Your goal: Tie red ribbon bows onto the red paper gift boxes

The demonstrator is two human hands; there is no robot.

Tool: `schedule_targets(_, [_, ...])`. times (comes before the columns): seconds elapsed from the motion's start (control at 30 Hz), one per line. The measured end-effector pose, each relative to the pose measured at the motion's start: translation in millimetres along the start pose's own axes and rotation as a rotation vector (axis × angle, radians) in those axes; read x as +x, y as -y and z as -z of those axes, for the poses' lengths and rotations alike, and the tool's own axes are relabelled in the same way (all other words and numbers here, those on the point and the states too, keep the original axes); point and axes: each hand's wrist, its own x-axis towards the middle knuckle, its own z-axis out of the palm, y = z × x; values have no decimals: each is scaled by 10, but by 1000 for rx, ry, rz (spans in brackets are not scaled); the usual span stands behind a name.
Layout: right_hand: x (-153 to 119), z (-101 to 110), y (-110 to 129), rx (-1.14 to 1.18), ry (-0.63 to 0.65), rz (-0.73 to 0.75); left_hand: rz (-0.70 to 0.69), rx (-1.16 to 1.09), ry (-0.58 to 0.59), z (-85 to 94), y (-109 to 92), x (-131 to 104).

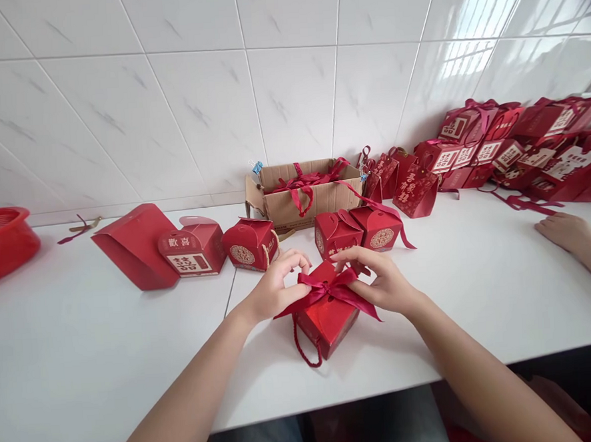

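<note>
A red gift box (326, 322) with a dark red cord handle (303, 347) stands on the white table in front of me. Across its top lies a crimson ribbon (328, 288) tied in a bow, its tails hanging to both sides. My left hand (279, 285) pinches the bow's left loop between thumb and fingers. On the other side, my right hand (379, 279) has its thumb and fingers closed on the right loop. Some fingertips of both hands are hidden behind the ribbon and box.
Behind stands a cardboard box (299, 207) of red ribbons. Small red boxes (249, 244) sit before it, and others (197, 244) to the left. A red basket (6, 242) is far left. Finished-looking gift boxes (471, 150) pile up at right, near another person's hand (566, 231).
</note>
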Motion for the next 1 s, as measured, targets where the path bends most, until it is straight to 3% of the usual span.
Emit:
schedule_targets(0.27, [2,81,11,274,91,-192,-15,-148,7,-48,1,8])
schedule_targets(0.43, [-20,107,5,333,150,-173,2,-196,39,-76,4,-7])
schedule_targets(0.6, [-26,98,34,284,219,-106,56,-414,64,-122,-46,-1])
schedule_targets(0.73, [-22,61,52,268,165,-100,134,-430,-49,-166,-66,-1])
schedule_targets(0.87, [-31,25,50,284,108,-107,96,-373,-172,-191,-39,-6])
schedule_targets(1.0, [-38,-6,67,278,96,-119,18,-327,-114,-196,-23,-12])
